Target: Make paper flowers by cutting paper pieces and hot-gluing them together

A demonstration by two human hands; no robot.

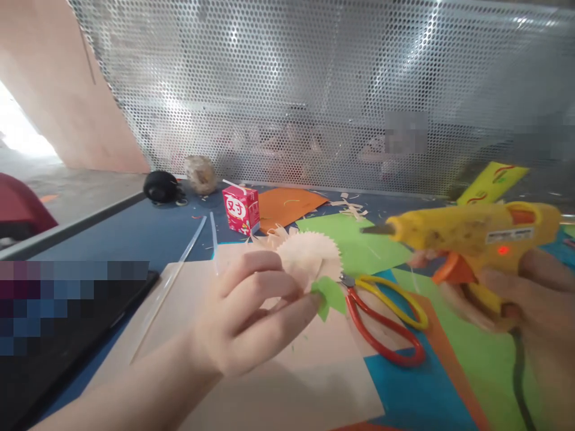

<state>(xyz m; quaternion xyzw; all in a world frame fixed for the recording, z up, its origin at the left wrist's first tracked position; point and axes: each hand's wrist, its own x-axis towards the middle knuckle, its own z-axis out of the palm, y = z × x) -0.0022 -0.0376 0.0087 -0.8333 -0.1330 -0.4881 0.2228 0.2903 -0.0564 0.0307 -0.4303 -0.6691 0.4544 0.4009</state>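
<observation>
Left hand pinches green cutout; right hand grips glue gun

At 12 o'clock from the left hand, a pink drink box stands on the table. The fingertips press the green cutout at 3 o'clock. A scalloped disc shows at 1 o'clock. Scissors lie at 3 o'clock; beyond, the right hand wraps the glue gun, nozzle towards 9 o'clock.

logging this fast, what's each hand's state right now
Left hand: closed, pinching a green paper piece.
Right hand: closed around the yellow glue gun.
</observation>
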